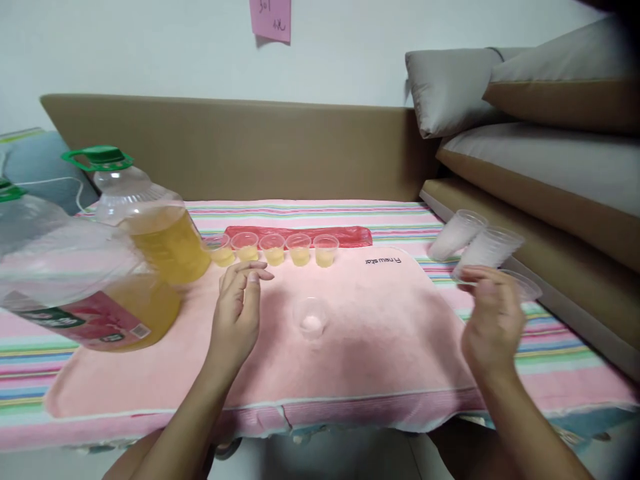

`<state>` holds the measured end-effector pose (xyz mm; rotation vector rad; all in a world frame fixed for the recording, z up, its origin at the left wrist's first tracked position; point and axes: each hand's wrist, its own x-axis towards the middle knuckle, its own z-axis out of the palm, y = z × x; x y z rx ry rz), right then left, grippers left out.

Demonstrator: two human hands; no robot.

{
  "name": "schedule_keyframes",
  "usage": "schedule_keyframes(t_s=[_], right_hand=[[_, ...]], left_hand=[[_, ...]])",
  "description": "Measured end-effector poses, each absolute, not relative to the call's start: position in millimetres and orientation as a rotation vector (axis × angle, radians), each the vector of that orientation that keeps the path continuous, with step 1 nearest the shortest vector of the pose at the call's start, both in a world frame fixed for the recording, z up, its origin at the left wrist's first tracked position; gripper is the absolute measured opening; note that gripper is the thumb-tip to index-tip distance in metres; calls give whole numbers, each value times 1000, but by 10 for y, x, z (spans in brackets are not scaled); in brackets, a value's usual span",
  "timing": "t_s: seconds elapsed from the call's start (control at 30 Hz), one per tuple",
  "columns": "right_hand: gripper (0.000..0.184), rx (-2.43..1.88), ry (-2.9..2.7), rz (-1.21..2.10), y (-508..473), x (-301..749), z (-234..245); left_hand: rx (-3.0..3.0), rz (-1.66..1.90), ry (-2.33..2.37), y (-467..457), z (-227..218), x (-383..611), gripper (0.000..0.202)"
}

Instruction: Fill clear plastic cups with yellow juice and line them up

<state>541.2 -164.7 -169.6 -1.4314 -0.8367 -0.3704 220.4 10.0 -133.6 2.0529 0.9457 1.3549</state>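
My left hand hovers over the pink mat, fingers loosely stretched and slightly bent, holding nothing. Just beyond its fingertips stands a row of several small clear plastic cups with yellow liquid. A single clear cup, with no yellow liquid visible, sits on the mat between my hands. To the right, my right hand has curled fingers with the thumb against them, beside stacked clear cups lying tilted. A clear round rim, perhaps a lid, shows behind this hand; whether my fingers hold it is hidden.
Two large bottles of yellow liquid stand at left: a nearer labelled bottle and a green-capped bottle. A red plastic bag lies behind the cups. Grey-brown cushions rise at right. The pink mat covers a striped cloth.
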Motion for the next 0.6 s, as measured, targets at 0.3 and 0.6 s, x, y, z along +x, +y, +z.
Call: schedule_keyframes(t_s=[0.3, 0.6], right_hand=[[77, -1425, -1522, 75, -1010, 4250, -1851], [73, -1523, -1556, 50, -1019, 4196, -1967]], left_hand=[[1733, 1330, 918, 119, -1553, 1978, 35], [1626, 1338, 965, -16, -1465, 1956, 34]])
